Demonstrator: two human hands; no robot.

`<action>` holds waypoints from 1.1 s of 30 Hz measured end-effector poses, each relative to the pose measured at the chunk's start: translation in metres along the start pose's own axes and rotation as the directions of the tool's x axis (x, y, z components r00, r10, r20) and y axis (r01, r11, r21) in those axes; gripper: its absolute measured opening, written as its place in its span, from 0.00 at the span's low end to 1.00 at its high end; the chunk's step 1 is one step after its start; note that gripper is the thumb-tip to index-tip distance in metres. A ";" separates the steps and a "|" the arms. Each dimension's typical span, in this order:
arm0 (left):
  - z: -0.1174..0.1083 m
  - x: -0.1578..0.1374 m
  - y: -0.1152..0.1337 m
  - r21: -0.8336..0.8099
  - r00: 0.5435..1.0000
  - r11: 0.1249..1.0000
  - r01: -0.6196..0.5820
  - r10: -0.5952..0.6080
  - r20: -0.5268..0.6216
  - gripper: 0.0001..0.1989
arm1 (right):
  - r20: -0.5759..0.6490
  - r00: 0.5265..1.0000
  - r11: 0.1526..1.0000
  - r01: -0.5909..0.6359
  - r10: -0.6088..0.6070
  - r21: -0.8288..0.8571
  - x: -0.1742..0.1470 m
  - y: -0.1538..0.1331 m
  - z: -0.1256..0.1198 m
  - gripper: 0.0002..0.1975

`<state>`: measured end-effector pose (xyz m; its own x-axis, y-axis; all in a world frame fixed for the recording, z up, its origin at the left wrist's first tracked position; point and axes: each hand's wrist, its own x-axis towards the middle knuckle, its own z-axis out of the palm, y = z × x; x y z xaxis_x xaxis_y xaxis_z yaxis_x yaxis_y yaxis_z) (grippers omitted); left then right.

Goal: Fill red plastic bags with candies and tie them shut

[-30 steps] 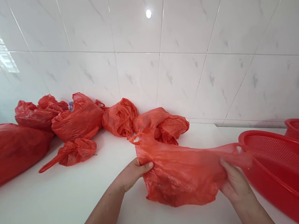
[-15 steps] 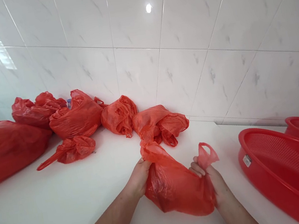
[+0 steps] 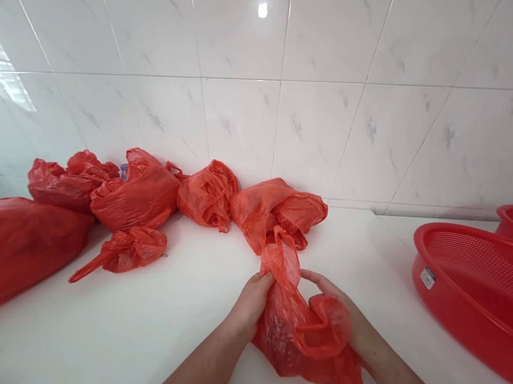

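A red plastic bag (image 3: 282, 345) with dark contents faintly showing through lies on the white table in front of me. My left hand (image 3: 257, 300) pinches its upper left edge, thumb on top, near one gathered handle that points away from me. On the opposite side my right hand (image 3: 342, 309) holds the bag, one finger stretched toward the gathered top. The other looped handle flops over the bag and covers part of that hand. Just beyond, another knotted red bag (image 3: 259, 208) touches or nearly touches the far handle.
Several more filled red bags (image 3: 134, 196) line the tiled wall, with a large one (image 3: 11, 253) at far left. A small crumpled red bag (image 3: 135, 248) lies before them. Red plastic baskets (image 3: 445, 291) with mesh walls stand at right on the white table (image 3: 116, 353).
My right hand has brought its side of the bag inward and left, closer to my left hand. The looped handle, upright before, now folds over the bag. The view shifted slightly.
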<state>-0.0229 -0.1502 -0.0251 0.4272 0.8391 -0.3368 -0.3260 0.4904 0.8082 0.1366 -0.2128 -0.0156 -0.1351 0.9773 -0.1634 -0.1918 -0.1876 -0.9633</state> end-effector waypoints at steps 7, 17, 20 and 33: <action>0.006 -0.009 -0.009 0.400 0.967 0.902 -0.163 0.067 0.244 0.07 | -0.043 0.997 0.998 0.061 -0.061 -0.003 0.002 0.004 0.022 0.15; -0.004 0.002 -0.014 0.647 0.943 0.689 -0.326 0.285 0.171 0.14 | -0.121 0.992 0.978 -0.014 0.040 0.207 -0.001 0.004 0.022 0.17; -0.001 -0.011 -0.004 0.598 0.856 0.615 -0.514 0.408 0.317 0.22 | -0.174 0.983 0.983 -0.024 0.057 0.184 -0.001 0.003 0.021 0.16; 0.008 -0.016 -0.009 0.516 0.793 0.603 -0.609 0.476 0.380 0.12 | -0.108 0.991 0.976 -0.052 0.076 0.210 0.001 0.003 0.019 0.11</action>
<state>-0.0196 -0.1696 -0.0227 0.5041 0.8095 0.3011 -0.0217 -0.3367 0.9414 0.1177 -0.2145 -0.0141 -0.0431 0.9650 -0.2585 -0.3842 -0.2549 -0.8874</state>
